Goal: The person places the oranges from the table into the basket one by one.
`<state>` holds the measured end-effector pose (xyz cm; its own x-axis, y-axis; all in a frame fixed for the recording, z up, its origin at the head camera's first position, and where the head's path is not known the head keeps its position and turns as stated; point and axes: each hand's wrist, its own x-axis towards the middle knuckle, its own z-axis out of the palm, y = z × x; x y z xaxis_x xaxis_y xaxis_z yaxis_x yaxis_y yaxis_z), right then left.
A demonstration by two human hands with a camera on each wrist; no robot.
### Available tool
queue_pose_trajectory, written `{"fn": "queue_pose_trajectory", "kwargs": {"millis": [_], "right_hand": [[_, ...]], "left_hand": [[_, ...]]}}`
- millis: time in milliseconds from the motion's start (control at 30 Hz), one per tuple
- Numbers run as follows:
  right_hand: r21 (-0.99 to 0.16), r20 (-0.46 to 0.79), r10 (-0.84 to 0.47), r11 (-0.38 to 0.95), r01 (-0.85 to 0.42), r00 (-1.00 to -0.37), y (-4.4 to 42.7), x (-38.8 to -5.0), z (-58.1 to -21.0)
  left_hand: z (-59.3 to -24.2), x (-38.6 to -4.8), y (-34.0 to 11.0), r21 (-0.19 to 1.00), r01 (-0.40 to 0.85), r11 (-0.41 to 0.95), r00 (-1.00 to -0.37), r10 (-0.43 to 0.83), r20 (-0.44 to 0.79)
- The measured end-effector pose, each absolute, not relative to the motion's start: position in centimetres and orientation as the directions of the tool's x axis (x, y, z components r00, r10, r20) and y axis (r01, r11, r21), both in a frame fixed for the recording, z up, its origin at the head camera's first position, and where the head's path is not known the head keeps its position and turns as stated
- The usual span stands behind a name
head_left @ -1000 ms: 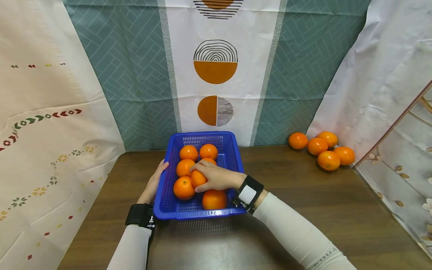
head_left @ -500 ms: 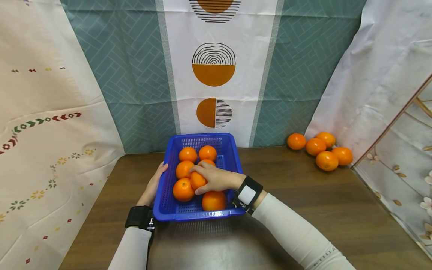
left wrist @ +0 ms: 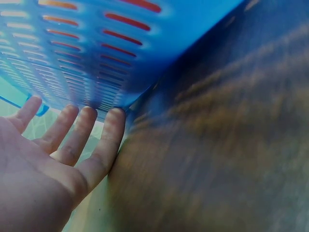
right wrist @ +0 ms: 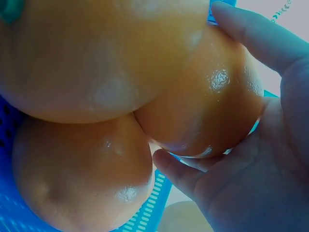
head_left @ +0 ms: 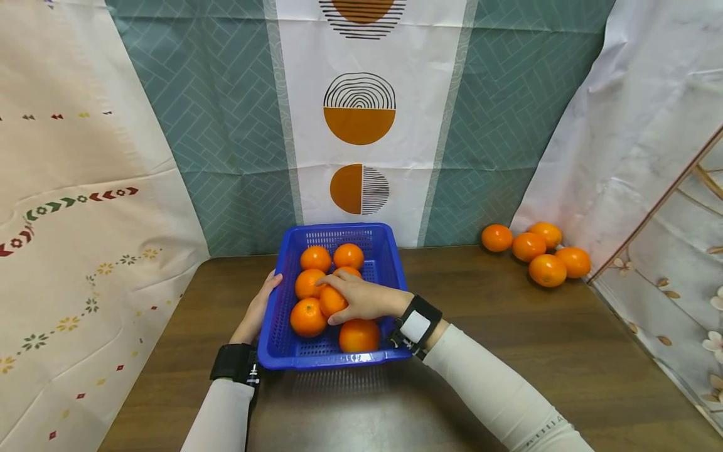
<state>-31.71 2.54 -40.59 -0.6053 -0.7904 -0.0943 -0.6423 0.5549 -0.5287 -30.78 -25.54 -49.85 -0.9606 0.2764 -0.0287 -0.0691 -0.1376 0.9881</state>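
Observation:
A blue plastic basket with slotted walls stands on the table and holds several oranges. My right hand reaches over the basket's right rim and grips one orange among the others, thumb on the near side. In the right wrist view, the fingers and thumb curve round that orange; other oranges press close beside it. Along the basket's left side lies my left hand. Seen from the left wrist, its fingers are extended, with their tips at the slotted wall.
A loose group of several oranges sits at the table's back right, by the curtain. The brown wooden table ends at hanging cloths at the back and both sides.
Both hands, the basket and the oranges keep their places. Only the head view has shifted slightly.

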Motion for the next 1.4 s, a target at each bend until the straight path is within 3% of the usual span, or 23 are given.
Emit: {"fn": "queue_pose_trajectory", "kwargs": {"millis": [633,1000,1400], "right_hand": [[-0.602,0.013,-0.782,0.492,-0.629,-0.624,4.2,-31.6,-37.7],[-0.662,0.199,-0.682,0.436,-0.61,-0.704,8.3,-32.4,-35.1],[-0.703,0.318,-0.551,0.409,-0.582,-0.771,12.4,-34.0,-36.1]], "left_hand": [[-49.9,-30.4,-25.7,0.99,-0.076,-0.115,-0.962,0.268,-0.043],[-49.8,-30.6,-25.6,0.987,-0.092,-0.128,-0.961,0.27,-0.055],[-50.0,-30.6,-25.6,0.988,-0.087,-0.129,-0.963,0.267,-0.05]]}}
